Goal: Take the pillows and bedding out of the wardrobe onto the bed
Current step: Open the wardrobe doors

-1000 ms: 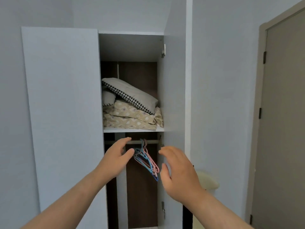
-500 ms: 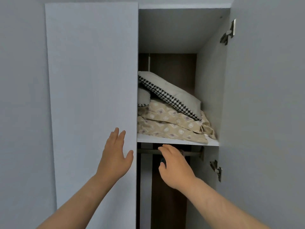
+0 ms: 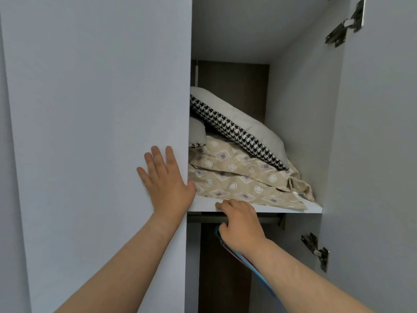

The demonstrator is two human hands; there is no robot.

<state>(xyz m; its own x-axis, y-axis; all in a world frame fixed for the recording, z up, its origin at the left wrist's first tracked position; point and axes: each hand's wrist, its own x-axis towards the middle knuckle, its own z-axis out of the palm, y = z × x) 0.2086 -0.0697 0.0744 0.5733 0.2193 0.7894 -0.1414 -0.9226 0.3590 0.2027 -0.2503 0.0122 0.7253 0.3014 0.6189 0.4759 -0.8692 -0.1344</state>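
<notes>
A grey pillow with a black-and-white houndstooth edge (image 3: 243, 129) leans tilted on top of folded beige patterned bedding (image 3: 234, 177) on the white wardrobe shelf (image 3: 312, 208). A second grey pillow (image 3: 196, 132) peeks out behind the left door. My left hand (image 3: 165, 179) lies flat, fingers spread, on the closed left door (image 3: 101, 132) at its edge. My right hand (image 3: 241, 224) reaches to the shelf's front edge just below the bedding, fingers curled, holding nothing.
The right door (image 3: 379, 154) stands open, with metal hinges (image 3: 345, 23) top and bottom. Below the shelf runs a hanging rail (image 3: 268, 220), and coloured hangers (image 3: 243, 256) show under my right wrist. The wardrobe's back panel is dark brown.
I have moved closer to the wardrobe. My left hand has risen and pressed flat on the left door; my right hand has risen from the rail to the shelf edge.
</notes>
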